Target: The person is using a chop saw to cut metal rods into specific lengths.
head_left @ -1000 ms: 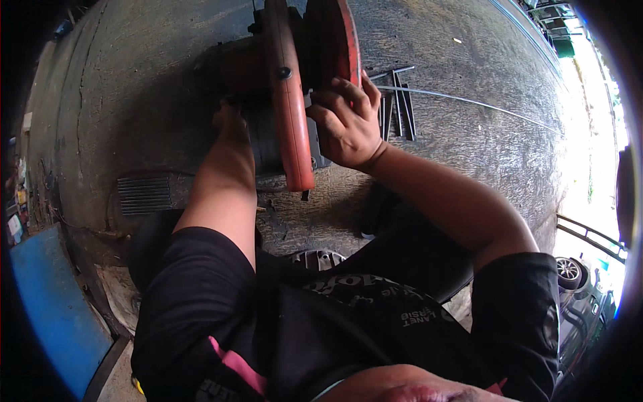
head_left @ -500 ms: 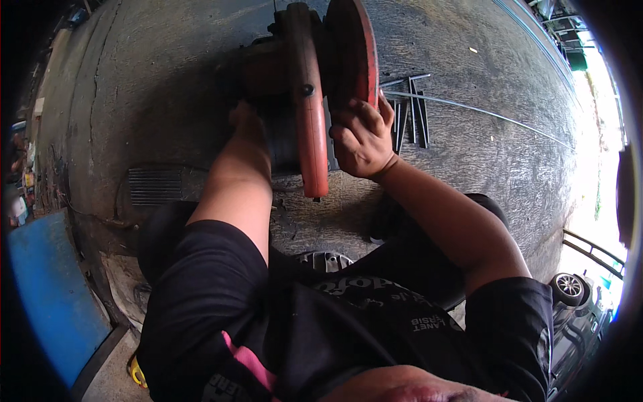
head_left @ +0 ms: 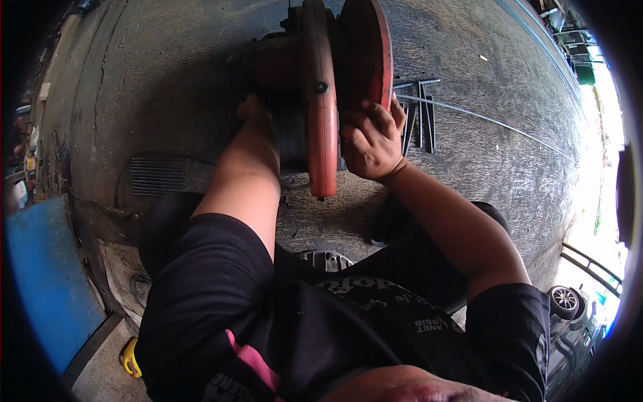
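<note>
A red chop saw stands on the ground in front of me, with a long red handle pointing toward me and a round red blade guard at its right. My right hand is at the near lower edge of the guard, its fingers bent and closed; whatever they grip is hidden. Into the shadow at the saw's left reaches my left hand, beside the dark body and base. Its fingers are too dark and covered to make out.
Several thin dark metal bars lie right of the saw, near a long thin rod. A slatted grate is on the left. A blue panel and a yellow tape measure are at lower left. A car wheel shows at right.
The whole scene has shifted slightly to the right in the view, the saw included. Both hands keep their places beside the saw, with no clear change in their grip.
</note>
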The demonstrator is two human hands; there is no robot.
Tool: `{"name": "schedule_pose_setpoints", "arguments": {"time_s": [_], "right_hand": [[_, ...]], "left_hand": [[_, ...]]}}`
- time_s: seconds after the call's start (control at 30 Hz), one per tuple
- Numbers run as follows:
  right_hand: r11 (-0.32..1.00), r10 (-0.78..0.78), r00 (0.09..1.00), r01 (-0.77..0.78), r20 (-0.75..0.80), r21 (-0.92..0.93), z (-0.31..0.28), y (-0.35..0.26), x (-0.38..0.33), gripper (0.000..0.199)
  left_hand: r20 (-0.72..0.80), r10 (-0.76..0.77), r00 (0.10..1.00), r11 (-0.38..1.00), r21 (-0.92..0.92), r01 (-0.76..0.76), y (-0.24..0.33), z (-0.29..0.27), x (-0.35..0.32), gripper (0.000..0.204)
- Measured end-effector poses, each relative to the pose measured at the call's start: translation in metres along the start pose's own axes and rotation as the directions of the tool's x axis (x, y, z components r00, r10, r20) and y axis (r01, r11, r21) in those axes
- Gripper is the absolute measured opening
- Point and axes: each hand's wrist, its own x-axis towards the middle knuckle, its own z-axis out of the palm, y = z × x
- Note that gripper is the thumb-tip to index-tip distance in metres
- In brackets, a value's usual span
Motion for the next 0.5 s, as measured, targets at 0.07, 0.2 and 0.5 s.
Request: {"name": "schedule_pose_setpoints", "arguments": {"time_s": [0.07, 0.2, 0.5], "right_hand": [[1.000, 0.001, 1.000, -0.001, 0.008, -0.009, 0.000, 0.000, 0.000, 0.022], [1.000, 0.005, 1.000, -0.005, -0.002, 0.003, 0.000, 0.000, -0.001, 0.023], [1.000, 0.011, 1.000, -0.011, 0.022, -0.003, 0.000, 0.000, -0.001, 0.026]], "left_hand": [[-0.006, 0.001, 1.000, 1.000, 0.006, -0.001, 0.000, 0.001, 0.000, 0.037], [-0.018, -0.001, 1.000, 1.000, 0.012, 0.002, -0.002, 0.003, 0.003, 0.034], [-0.047, -0.051, 0.998, 0.999, -0.013, 0.050, -0.019, 0.009, 0.037, 0.031]]}}
